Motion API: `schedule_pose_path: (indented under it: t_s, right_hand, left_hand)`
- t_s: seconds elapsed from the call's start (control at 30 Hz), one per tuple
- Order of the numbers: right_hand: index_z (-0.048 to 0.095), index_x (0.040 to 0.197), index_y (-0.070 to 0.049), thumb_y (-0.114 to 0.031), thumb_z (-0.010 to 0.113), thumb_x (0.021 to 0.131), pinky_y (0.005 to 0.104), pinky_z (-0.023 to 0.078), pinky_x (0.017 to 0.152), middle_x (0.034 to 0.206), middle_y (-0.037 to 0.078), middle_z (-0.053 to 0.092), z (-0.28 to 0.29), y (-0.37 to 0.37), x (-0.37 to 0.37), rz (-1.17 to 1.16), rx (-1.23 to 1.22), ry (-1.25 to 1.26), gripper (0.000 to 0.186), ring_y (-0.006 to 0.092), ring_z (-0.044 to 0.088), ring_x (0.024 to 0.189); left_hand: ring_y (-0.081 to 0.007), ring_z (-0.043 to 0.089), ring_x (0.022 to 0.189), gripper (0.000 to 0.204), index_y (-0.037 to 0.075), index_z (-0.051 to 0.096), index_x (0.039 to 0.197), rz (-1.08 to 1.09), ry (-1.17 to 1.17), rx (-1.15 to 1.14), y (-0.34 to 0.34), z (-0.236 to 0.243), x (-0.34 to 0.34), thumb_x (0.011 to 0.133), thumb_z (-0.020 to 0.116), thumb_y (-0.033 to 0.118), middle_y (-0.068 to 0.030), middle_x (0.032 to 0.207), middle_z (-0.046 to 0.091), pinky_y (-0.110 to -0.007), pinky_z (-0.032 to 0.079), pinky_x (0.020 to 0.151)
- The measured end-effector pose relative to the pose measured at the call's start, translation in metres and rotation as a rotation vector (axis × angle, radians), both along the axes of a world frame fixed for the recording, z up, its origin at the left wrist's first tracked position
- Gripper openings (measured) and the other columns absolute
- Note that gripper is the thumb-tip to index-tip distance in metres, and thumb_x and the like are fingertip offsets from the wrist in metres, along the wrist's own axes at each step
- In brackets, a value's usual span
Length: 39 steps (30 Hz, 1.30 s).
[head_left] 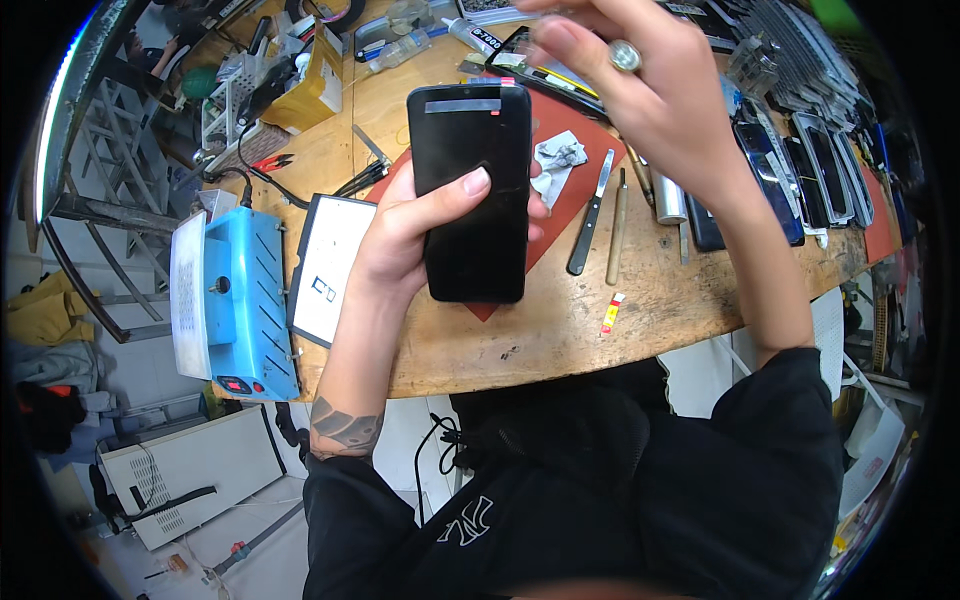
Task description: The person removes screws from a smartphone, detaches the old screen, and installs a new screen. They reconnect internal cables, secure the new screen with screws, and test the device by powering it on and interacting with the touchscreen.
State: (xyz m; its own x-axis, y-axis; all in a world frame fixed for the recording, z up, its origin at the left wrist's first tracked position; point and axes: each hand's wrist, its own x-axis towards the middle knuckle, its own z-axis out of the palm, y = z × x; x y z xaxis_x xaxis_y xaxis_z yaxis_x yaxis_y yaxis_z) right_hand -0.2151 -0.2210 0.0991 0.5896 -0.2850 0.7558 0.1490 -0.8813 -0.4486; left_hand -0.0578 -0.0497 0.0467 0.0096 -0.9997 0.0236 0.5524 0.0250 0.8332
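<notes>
My left hand (400,225) is closed round a black smartphone (475,240), its thumb across the dark screen and its fingertips at the far side. A pale strip and small red marks show at the phone's top edge. My right hand (645,90) is raised to the right above the bench, with thumb and fingers apart and nothing visible between them. Its fingers blur and are partly cut off by the upper edge. A round metal ring (624,56) shows on it. Beneath the phone lies a red-brown mat (570,215) with a crumpled white wipe (558,160) on it.
Right of the mat lie a black-handled knife (590,225), a wooden-handled tool (617,235) and a small yellow-red packet (612,313). A blue machine (250,300) and a white board (330,265) stand left. Several phones (825,170) crowd the right; a yellow box (305,90) sits far left.
</notes>
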Motion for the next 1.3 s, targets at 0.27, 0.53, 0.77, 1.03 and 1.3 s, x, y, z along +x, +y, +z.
schedule_pose_path:
  t_s: [0.27, 0.53, 0.77, 1.03, 1.3]
  right_hand:
    - [0.07, 0.116, -0.002, -0.02, 0.064, 0.105, 0.0251, 0.053, 0.074, 0.084, 0.003, 0.073, -0.048, 0.016, -0.032, -0.046, 0.307, 0.192, 0.022, 0.0093, 0.069, 0.079]
    - [0.071, 0.109, 0.0, -0.015, 0.07, 0.1, 0.024, 0.053, 0.067, 0.086, 0.006, 0.073, -0.046, 0.025, -0.039, 0.014, 0.313, 0.275, 0.018, 0.0113, 0.071, 0.075]
    - [0.068, 0.104, 0.0, -0.014, 0.072, 0.099, 0.0238, 0.053, 0.064, 0.088, 0.004, 0.07, -0.051, 0.046, -0.037, 0.085, 0.389, 0.201, 0.016, 0.01, 0.067, 0.073]
    - [0.068, 0.104, 0.001, -0.013, 0.071, 0.099, 0.022, 0.054, 0.066, 0.094, 0.005, 0.071, -0.051, 0.05, -0.036, 0.149, 0.443, 0.144, 0.015, 0.0092, 0.068, 0.076]
    - [0.068, 0.105, 0.002, -0.01, 0.07, 0.099, 0.0212, 0.054, 0.068, 0.095, 0.006, 0.071, -0.055, 0.055, -0.033, 0.208, 0.639, 0.14, 0.013, 0.0079, 0.068, 0.075]
  left_hand:
    - [-0.0301, 0.058, 0.103, 0.069, 0.005, 0.027, 0.159, -0.097, 0.283, -0.05, 0.011, -0.016, 0.004, 0.101, 0.059, 0.025, -0.0197, 0.122, 0.052, -0.047, 0.055, 0.087]
    - [-0.034, 0.061, 0.103, 0.069, 0.005, 0.028, 0.158, -0.117, 0.461, -0.176, 0.011, -0.022, -0.003, 0.1, 0.06, 0.025, -0.0208, 0.12, 0.05, -0.052, 0.056, 0.087]
    - [-0.038, 0.067, 0.101, 0.073, 0.005, 0.025, 0.159, -0.078, 0.445, -0.131, 0.018, -0.023, -0.002, 0.102, 0.061, 0.032, -0.0248, 0.118, 0.054, -0.054, 0.061, 0.089]
    - [-0.034, 0.066, 0.099, 0.075, 0.01, 0.022, 0.163, -0.11, 0.37, -0.096, 0.018, -0.028, 0.003, 0.102, 0.062, 0.03, -0.0222, 0.116, 0.051, -0.051, 0.063, 0.086]
    - [-0.0335, 0.068, 0.115, 0.068, 0.007, 0.028, 0.16, 0.086, 0.004, 0.018, 0.018, -0.021, -0.011, 0.103, 0.061, 0.024, -0.0202, 0.118, 0.066, -0.05, 0.058, 0.098]
